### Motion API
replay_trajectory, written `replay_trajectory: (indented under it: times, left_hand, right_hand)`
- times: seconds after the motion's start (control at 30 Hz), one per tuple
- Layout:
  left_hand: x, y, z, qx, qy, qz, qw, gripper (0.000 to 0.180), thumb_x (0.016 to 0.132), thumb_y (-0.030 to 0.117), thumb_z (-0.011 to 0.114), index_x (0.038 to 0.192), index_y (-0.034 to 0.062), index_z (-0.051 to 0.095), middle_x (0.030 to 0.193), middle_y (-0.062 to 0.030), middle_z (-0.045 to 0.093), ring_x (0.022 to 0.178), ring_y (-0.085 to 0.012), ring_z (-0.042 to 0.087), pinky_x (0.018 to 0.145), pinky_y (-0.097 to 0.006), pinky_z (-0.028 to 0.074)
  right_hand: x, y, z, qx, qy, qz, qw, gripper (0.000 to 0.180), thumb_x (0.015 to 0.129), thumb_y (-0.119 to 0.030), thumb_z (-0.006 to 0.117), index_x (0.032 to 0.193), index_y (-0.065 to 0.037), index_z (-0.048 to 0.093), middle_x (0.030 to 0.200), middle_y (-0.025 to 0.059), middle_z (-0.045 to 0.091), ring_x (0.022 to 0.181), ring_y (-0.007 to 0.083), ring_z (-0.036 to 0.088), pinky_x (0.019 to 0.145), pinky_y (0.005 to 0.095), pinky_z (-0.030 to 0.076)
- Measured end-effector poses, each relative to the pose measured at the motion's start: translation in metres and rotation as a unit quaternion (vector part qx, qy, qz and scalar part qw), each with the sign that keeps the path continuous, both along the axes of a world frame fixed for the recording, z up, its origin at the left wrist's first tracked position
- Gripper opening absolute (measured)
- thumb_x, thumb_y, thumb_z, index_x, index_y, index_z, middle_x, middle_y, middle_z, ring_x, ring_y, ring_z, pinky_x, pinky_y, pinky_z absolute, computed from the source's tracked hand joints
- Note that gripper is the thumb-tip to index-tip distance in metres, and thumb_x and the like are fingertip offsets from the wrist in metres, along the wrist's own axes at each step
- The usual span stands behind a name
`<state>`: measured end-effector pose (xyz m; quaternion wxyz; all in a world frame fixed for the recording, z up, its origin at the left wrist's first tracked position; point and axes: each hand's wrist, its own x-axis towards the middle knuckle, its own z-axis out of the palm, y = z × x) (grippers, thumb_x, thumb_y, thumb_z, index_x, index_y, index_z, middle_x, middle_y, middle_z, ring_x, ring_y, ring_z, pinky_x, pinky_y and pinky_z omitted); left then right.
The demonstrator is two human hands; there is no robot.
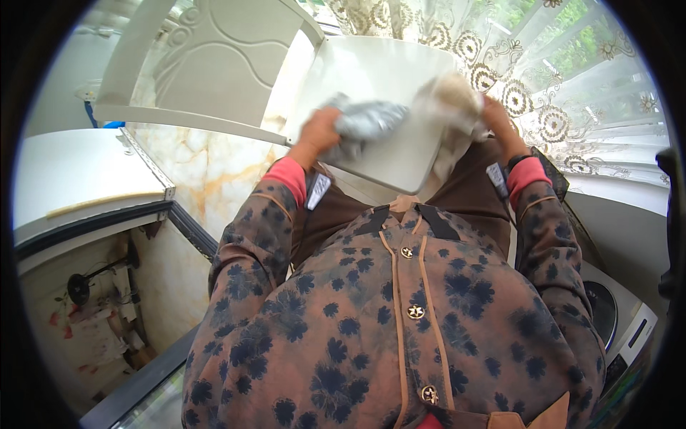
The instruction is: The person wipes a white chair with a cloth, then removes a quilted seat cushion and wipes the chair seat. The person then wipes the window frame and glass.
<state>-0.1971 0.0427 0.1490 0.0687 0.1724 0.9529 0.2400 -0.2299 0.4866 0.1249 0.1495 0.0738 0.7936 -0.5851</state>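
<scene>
You've got one big white headboard-style panel [207,64] with carved curves leaning up at the top left, and one lace curtain [557,79] with round flower patterns covering the window on the right. Below that, one flat white board [389,79] sits tilted across your lap, right in the middle of the view, its near corner pointing at your chest. One white washing machine [614,314] pokes in at the lower right. On the board there are two cloths: one grey crumpled cloth [371,120] on the left part, and one pale beige cloth [450,96] at the right edge. Your left hand [318,132] has its fingers curled tight around the grey one, and your right hand [496,118] is clenched on the beige one, both pressed against the board.
</scene>
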Motion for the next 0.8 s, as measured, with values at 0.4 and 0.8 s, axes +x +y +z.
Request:
replay_trajectory:
  times: [0.4, 0.8]
  left_hand:
    - [0.094, 0.056, 0.0, -0.021, -0.274, -0.306, 0.912, 0.039, 0.072, 0.016, 0.069, 0.11, 0.0124, 0.064, 0.109, -0.015, 0.064, 0.105, -0.0352, 0.059, 0.09, -0.043, 0.048]
    - [0.066, 0.043, -0.026, -0.022, 0.04, -0.131, 0.99, 0.031, 0.069, 0.012, 0.069, 0.1, 0.0098, 0.065, 0.101, -0.017, 0.066, 0.099, -0.0374, 0.061, 0.088, -0.044, 0.049]
  right_hand:
    - [0.115, -0.099, -0.009, 0.141, -0.077, 0.591, 0.791, 0.025, 0.09, -0.025, 0.061, 0.11, -0.012, 0.07, 0.103, 0.0109, 0.07, 0.095, 0.0193, 0.063, 0.086, 0.0338, 0.046]
    - [0.062, -0.116, -0.004, 0.333, 0.058, 0.3, 0.892, 0.031, 0.089, -0.019, 0.057, 0.113, -0.002, 0.063, 0.11, 0.0174, 0.065, 0.098, 0.0263, 0.06, 0.085, 0.036, 0.046]
